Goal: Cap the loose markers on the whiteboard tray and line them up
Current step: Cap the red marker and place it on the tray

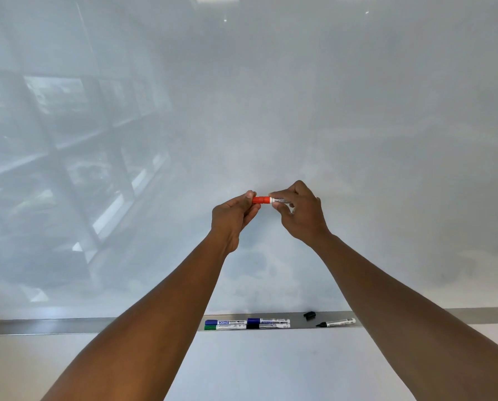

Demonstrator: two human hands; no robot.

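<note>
I hold a red marker (276,200) up in front of the whiteboard, level and well above the tray. My left hand (233,217) pinches its red cap (261,200), which sits against the white barrel; my right hand (301,215) grips the barrel. On the metal tray (68,325) below lie several capped markers side by side: a blue one (226,322), a green one (227,327) and dark blue ones (268,323). To their right lies a loose black cap (309,315), and beyond it an uncapped black marker (336,323), tip pointing left.
The glossy whiteboard (271,111) fills the view and reflects windows on its left side. The tray runs along its bottom edge, partly hidden by my forearms. A pale wall shows below the tray.
</note>
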